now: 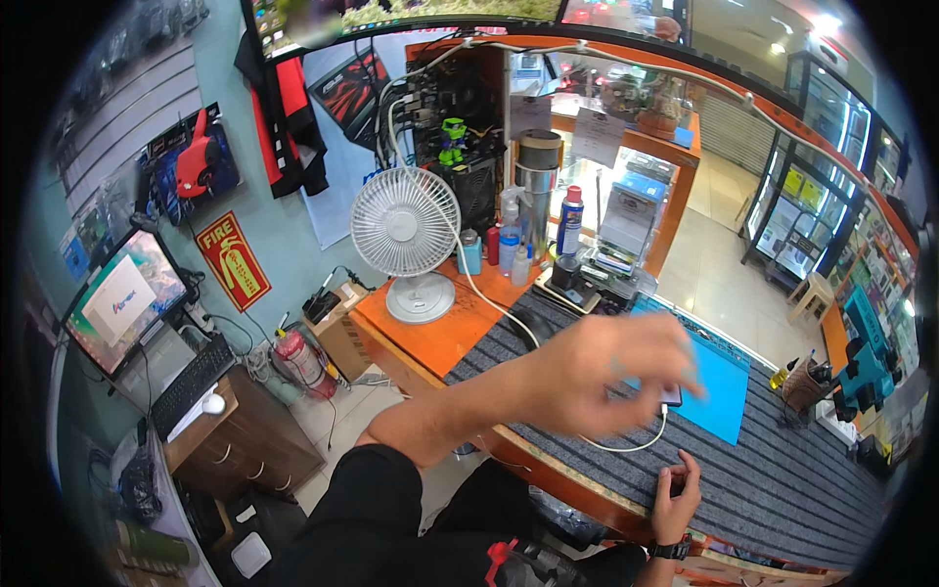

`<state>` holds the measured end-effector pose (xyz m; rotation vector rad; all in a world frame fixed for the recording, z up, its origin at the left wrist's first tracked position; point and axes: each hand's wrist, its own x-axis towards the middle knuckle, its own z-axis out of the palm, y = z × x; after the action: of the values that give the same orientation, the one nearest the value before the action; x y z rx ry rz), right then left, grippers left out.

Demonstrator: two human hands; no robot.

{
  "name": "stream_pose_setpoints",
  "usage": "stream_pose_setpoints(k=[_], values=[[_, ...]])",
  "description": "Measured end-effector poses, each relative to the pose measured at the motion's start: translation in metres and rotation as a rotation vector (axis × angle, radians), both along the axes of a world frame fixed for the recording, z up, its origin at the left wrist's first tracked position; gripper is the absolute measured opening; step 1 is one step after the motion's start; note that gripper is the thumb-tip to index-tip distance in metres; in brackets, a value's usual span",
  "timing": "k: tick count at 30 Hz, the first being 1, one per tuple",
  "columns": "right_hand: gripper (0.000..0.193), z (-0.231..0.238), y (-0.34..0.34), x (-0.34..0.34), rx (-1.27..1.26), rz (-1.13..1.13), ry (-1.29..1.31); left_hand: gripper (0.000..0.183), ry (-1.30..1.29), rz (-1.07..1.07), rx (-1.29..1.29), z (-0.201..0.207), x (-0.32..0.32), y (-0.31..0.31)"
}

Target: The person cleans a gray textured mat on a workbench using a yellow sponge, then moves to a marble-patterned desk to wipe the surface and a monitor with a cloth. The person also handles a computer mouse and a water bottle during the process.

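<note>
My left hand point(606, 377) is raised over the striped grey mat point(773, 479), fingers curled and smeared by motion; whether anything is in them I cannot tell. Behind it a phone point(671, 396) lies mostly hidden, its visible end joined to a white charging cable point(626, 449) that loops over the mat. A blue work pad point(719, 391) extends on the far side of the phone. My right hand point(675, 497), a dark watch point(670, 550) on its wrist, rests at the desk's near edge with loosely bent fingers apart, holding nothing.
A white fan point(405, 223) stands on the orange desktop point(401, 342) at left. Bottles, including a blue spray can point(570, 220), and a flask point(538, 186) crowd the back. A teal device point(866, 342) stands at far right. A monitor point(391, 22) overhangs the top.
</note>
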<state>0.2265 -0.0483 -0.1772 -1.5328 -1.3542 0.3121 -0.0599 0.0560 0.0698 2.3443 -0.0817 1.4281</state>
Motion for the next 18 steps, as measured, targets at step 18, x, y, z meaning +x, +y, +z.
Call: stream_pose_setpoints(k=[18], values=[[0.034,0.003,0.001,-0.004,-0.034,0.021,-0.028,0.020,0.357,-0.211,-0.521,-0.131,0.003,0.004]])
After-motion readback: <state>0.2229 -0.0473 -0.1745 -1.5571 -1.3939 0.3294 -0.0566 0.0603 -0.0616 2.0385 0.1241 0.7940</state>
